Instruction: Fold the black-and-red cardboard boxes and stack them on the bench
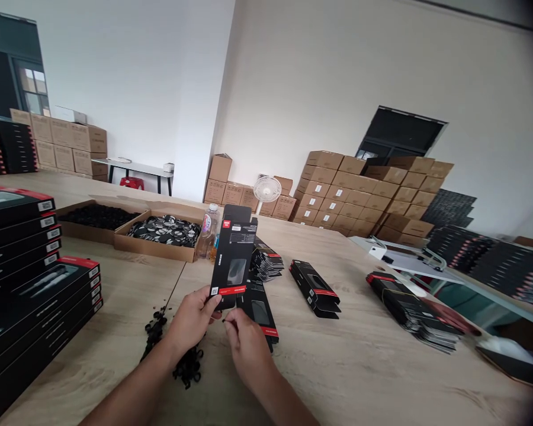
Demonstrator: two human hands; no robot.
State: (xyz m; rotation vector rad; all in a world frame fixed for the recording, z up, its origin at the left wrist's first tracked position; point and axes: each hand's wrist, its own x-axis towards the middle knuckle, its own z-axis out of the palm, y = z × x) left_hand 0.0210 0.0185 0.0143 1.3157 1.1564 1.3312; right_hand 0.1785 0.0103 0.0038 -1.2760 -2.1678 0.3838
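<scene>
My left hand (193,318) is closed around the lower left edge of a black packaging box (231,254) with a window, a red stripe and its top flap standing up. Close to the bottom of that box, my right hand (247,338) has its thumb and fingers pinched together. A tiny dark bit shows at those fingertips, too small to name. Below my hands lies a loose pile of small black ring-like parts (189,365). Behind the held box, flat black boxes (261,310) lie on the wooden table, partly hidden.
Stacked black boxes (39,307) rise at the left. Two cardboard trays hold dark parts (100,214) and black-and-white pieces (166,229). A plastic bottle (209,228) stands beside them. An open-ended black box (314,287) and a banded bundle of flat boxes (411,310) lie right.
</scene>
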